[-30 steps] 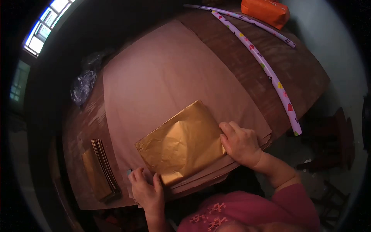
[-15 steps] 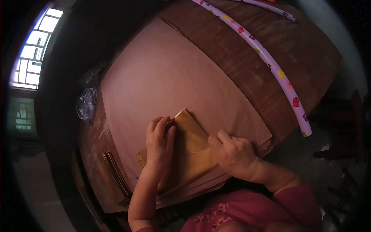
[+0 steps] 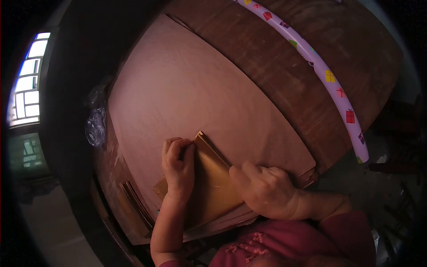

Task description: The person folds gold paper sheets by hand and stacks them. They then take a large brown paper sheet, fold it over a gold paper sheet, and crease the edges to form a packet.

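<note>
- The folded gold paper lies on the near part of a stack of large pinkish-brown paper sheets, close to the person's body. Its far corner points away from the person.
- The left hand rests on the left side of the gold paper. Its fingers are curled and held close together just at the far corner. Whether they pinch the edge or only press on it cannot be told.
- The right hand lies on the right side of the gold paper, knuckles up. Its fingers are together and laid flat along the right edge, pressing down.
- The two hands are near each other, with a bare strip of gold between them.
- The sheets cover much of a dark wooden table, and their near edges reach the table's rim by the right wrist.
- A small pile of folded brownish pieces sits at the left, just beside the sheets.
- A crumpled clear plastic bag lies at the table's far left edge.
- A lilac roll of wrapping paper, printed with little gift boxes, runs across the right of the table, well apart from the hands.
- A lit window shows at far left.
- The person's pink sleeve fills the lower right.
</note>
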### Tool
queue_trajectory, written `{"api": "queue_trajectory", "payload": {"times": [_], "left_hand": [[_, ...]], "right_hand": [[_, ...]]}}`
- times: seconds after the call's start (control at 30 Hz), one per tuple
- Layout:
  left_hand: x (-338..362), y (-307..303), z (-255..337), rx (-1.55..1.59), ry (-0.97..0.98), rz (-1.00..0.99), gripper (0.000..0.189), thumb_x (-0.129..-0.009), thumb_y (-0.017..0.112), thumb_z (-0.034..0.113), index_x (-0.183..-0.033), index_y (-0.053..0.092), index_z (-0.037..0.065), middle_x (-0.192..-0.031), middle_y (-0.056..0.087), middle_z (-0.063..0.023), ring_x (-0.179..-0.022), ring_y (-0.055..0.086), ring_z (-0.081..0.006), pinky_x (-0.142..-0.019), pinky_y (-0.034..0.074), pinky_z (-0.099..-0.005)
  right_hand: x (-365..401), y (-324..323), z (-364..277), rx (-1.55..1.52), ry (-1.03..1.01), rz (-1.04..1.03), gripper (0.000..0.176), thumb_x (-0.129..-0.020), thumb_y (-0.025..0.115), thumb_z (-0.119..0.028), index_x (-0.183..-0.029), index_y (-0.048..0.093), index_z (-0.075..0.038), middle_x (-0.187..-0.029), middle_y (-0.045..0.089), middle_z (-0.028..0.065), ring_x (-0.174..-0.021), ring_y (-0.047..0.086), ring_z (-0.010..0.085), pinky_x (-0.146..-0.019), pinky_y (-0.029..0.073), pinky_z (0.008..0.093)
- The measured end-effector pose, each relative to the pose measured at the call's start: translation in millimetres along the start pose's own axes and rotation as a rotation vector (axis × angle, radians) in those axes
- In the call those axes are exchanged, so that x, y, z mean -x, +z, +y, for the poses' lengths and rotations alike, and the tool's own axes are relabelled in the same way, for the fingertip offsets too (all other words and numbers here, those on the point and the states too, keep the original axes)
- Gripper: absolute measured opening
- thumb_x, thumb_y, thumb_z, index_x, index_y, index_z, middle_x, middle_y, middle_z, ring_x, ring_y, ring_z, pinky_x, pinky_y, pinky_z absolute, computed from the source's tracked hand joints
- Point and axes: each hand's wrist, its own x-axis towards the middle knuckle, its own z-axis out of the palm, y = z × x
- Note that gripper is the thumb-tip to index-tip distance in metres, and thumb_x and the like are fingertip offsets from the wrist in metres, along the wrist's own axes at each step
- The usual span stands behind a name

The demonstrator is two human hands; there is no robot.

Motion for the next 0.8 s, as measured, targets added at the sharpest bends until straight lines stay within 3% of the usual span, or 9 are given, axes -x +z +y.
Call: {"api": "queue_trajectory", "payload": {"times": [0.3, 0.4, 0.5, 0.57, 0.6, 0.67, 0.77, 0.8], "left_hand": [[-2.9, 0.6, -4.2, 0.04, 0.001, -0.02, 0.009, -0.085, 0.066, -0.004, -0.092, 0.062, 0.0, -0.094, 0.058, -0.0119, -0.088, 0.059, -0.0259, -0.077, 0.048, -0.0336], [-2.9, -1.9, 3.1, 0.027, 0.016, -0.04, 0.013, -0.086, 0.066, -0.003, -0.099, 0.065, 0.001, -0.102, 0.059, -0.013, -0.088, 0.059, -0.025, -0.079, 0.049, -0.0332], [-6.6, -5.0, 18.4, 0.17, -0.122, -0.051, 0.02, -0.089, 0.064, -0.002, -0.108, 0.067, 0.003, -0.114, 0.057, -0.0144, -0.094, 0.059, -0.0257, -0.082, 0.049, -0.0326], [-13.4, -9.4, 15.2, 0.041, 0.12, -0.134, 0.028, -0.089, 0.059, -0.004, -0.114, 0.067, 0.005, -0.128, 0.053, -0.0124, -0.11, 0.053, -0.0241, -0.096, 0.045, -0.0338], [-19.2, -12.8, 13.6, 0.056, 0.098, -0.135, 0.028, -0.089, 0.059, -0.004, -0.114, 0.067, 0.005, -0.128, 0.053, -0.0124, -0.11, 0.053, -0.0241, -0.096, 0.045, -0.0338], [-30.1, -20.0, 9.9, -0.058, 0.317, -0.34, 0.029, -0.086, 0.06, -0.005, -0.112, 0.068, 0.006, -0.134, 0.051, -0.0136, -0.12, 0.05, -0.0288, -0.101, 0.043, -0.0379], [-37.6, -23.2, 9.2, 0.034, 0.285, -0.429, 0.028, -0.083, 0.062, -0.005, -0.108, 0.068, 0.007, -0.136, 0.051, -0.0144, -0.121, 0.05, -0.0307, -0.102, 0.044, -0.0388], [-39.2, -22.1, 10.4, 0.032, 0.362, -0.358, 0.018, -0.082, 0.068, -0.001, -0.099, 0.065, 0.005, -0.128, 0.055, -0.0152, -0.11, 0.054, -0.0338, -0.097, 0.046, -0.0407]], "right_hand": [[-0.3, 1.5, 1.3, 0.002, -0.021, 0.021, 0.019, -0.083, 0.057, -0.011, -0.1, 0.06, -0.003, -0.078, 0.05, 0.0052, -0.06, 0.058, 0.0152, -0.052, 0.051, 0.0263], [0.8, 4.5, 1.5, 0.013, -0.015, 0.018, 0.019, -0.083, 0.057, -0.01, -0.1, 0.06, -0.003, -0.078, 0.05, 0.0053, -0.059, 0.057, 0.0152, -0.052, 0.05, 0.026], [1.2, 3.9, 1.9, 0.014, 0.002, -0.016, 0.017, -0.085, 0.057, -0.01, -0.1, 0.06, -0.002, -0.078, 0.05, 0.006, -0.059, 0.058, 0.0158, -0.051, 0.05, 0.027], [2.3, 3.3, 2.0, -0.083, 0.048, 0.063, 0.017, -0.084, 0.058, -0.006, -0.101, 0.059, -0.001, -0.081, 0.054, 0.0091, -0.061, 0.061, 0.0209, -0.053, 0.051, 0.031], [1.6, 4.1, 3.3, -0.08, 0.049, 0.036, 0.017, -0.084, 0.058, -0.006, -0.101, 0.059, -0.001, -0.081, 0.054, 0.0091, -0.061, 0.061, 0.0209, -0.053, 0.051, 0.031], [0.9, 5.0, 6.4, -0.32, 0.127, 0.192, 0.018, -0.085, 0.058, -0.001, -0.102, 0.058, -0.001, -0.086, 0.057, 0.0127, -0.066, 0.064, 0.0287, -0.055, 0.053, 0.0366], [0.9, 0.2, 12.7, -0.496, 0.117, 0.186, 0.017, -0.092, 0.054, 0.004, -0.108, 0.06, 0.001, -0.088, 0.06, 0.0153, -0.068, 0.063, 0.0335, -0.057, 0.051, 0.038], [0.7, -0.9, 13.8, -0.485, 0.122, 0.179, 0.017, -0.092, 0.054, 0.004, -0.108, 0.06, 0.001, -0.088, 0.06, 0.0153, -0.068, 0.063, 0.0335, -0.057, 0.051, 0.038]]}}
